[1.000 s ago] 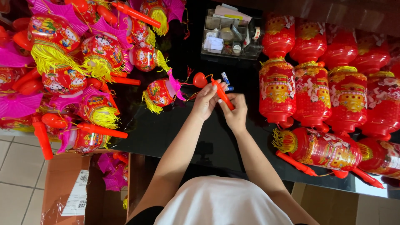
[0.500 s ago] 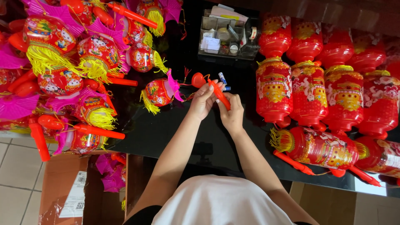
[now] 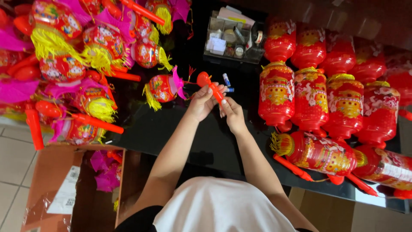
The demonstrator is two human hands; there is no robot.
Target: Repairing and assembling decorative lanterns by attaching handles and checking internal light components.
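Both hands meet over a black table (image 3: 171, 129). My left hand (image 3: 202, 103) and my right hand (image 3: 231, 114) grip a red plastic handle stick (image 3: 211, 87) that points up and to the left. A thin wire joins its round end to a small red lantern (image 3: 162, 88) with a yellow tassel and a pink frill, lying on the table just left of my hands. Two small batteries (image 3: 227, 81) lie right behind my fingers.
A heap of small red lanterns with yellow tassels and pink frills (image 3: 73, 64) fills the left. Tall red cylinder lanterns (image 3: 326, 99) stand in rows on the right. A clear organiser box (image 3: 234, 36) sits at the back. An open cardboard box (image 3: 64, 184) is on the floor.
My hands and the red stick have stayed in about the same spot. The fingers shift slightly on the stick. The view has tilted a little.
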